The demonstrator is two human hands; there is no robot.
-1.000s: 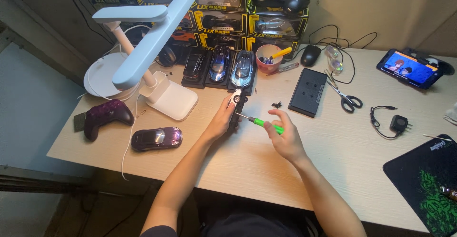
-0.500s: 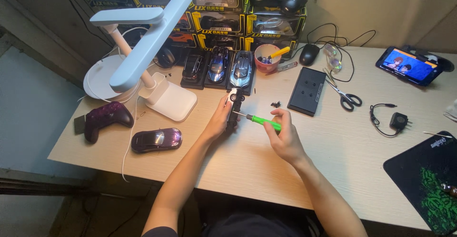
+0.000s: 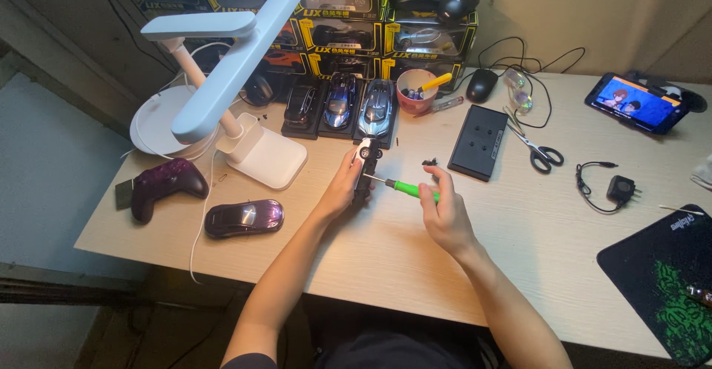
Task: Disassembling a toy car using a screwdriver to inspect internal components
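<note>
Left hand [image 3: 343, 189] grips the small silver-and-black toy car [image 3: 363, 165] on edge, just right of the white desk lamp's base [image 3: 261, 157]. Right hand's [image 3: 445, 217] fingers pinch the green-handled screwdriver [image 3: 406, 188], tip at the underside. I'd keep the driver square and press in gently so it doesn't slip.

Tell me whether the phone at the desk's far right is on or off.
On. The phone leans propped in landscape, its screen lit with a colourful cartoon picture.
</note>
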